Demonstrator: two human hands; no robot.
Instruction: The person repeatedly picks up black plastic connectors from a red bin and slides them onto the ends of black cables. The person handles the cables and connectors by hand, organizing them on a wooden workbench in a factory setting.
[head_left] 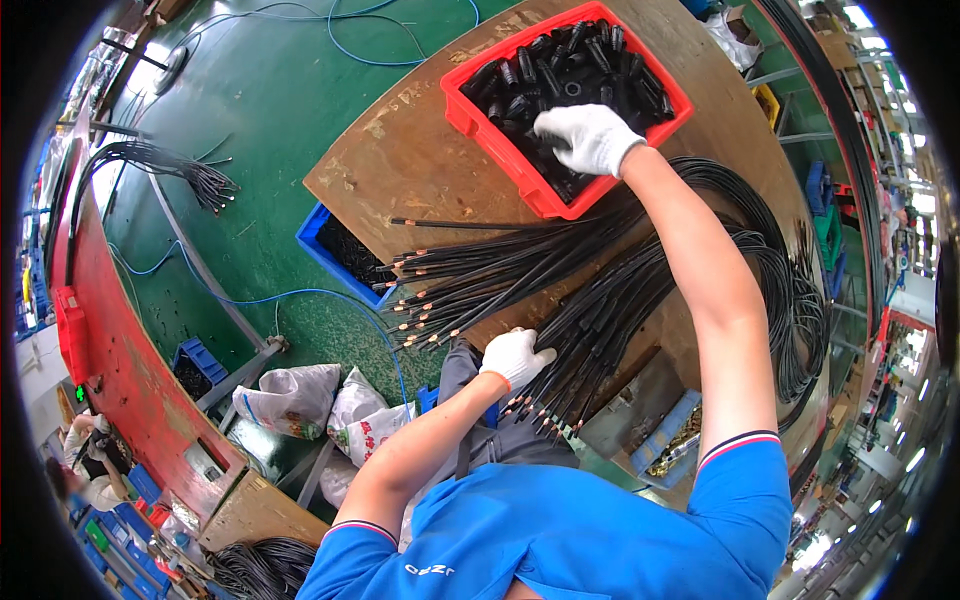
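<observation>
My right hand (592,140), in a white glove, reaches over a red plastic bin (490,152) full of short black ribbed sleeves (548,80). Its fingers are bent, with the thumb apart from them, and no sleeve shows between them. My left hand (512,358), also gloved in white, rests at the left edge of a bundle of black cables (610,310). Those fingers are curled, the thumb lies toward the cables, and what they hold is hidden. Beyond it, another group of black cables (500,262) spreads leftward, its bare ends copper-coloured.
The brown worktable (390,165) carries the bin and the coiled cables. Below its left edge is a blue bin (325,240) of dark pieces. White sacks (290,400) stand on the green floor near a blue hose (290,293). A blue tray (668,432) lies near my right arm.
</observation>
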